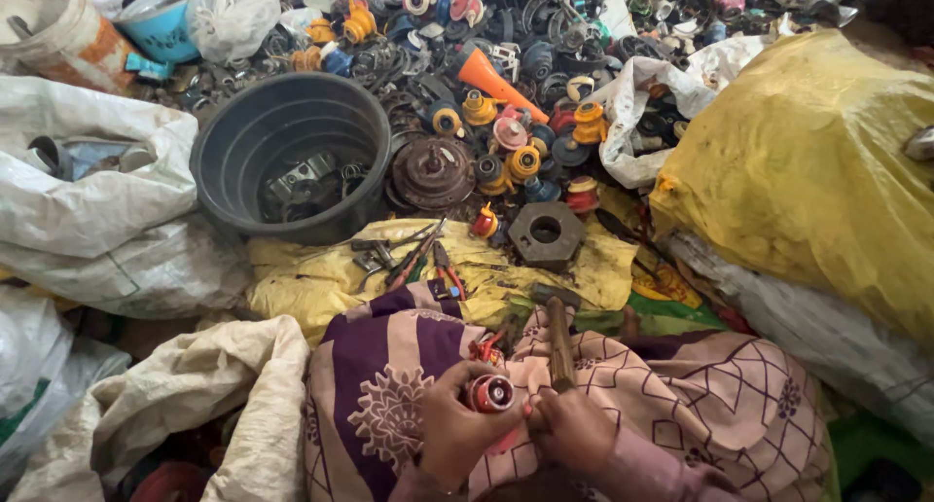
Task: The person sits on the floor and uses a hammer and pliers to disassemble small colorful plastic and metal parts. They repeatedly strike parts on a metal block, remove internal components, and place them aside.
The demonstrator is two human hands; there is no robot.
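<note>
Right now, these are my notes from the head view.
Left hand: my left hand (455,424), low centre of the frame, has its fingers curled and pressed around a small red cylindrical part (491,393).
Red part: it sits over my lap on the purple and cream patterned cloth (389,376), its round pale end face turned up toward the camera.
Right hand: my right hand (574,426) is just right of the red part, touching it, and is wrapped tight around the wooden handle of a hammer (559,341); the handle rises toward the centre of the frame.
Hammer head: I cannot tell its shape; it is lost among the dark bits at the top of the handle.
Ahead of my lap: a yellow sack (321,273) lies spread flat, with pliers (448,273) and other small hand tools on it, and a grey hexagonal metal block (545,232) with a round hole.
Centre left: a dark plastic tub (233,152) holds some metal scrap.
Upper frame: a heap of orange, red, blue and black parts (506,103).
Right side: a bulging yellow bag (808,161).
Left side: white woven sacks (88,200).
</note>
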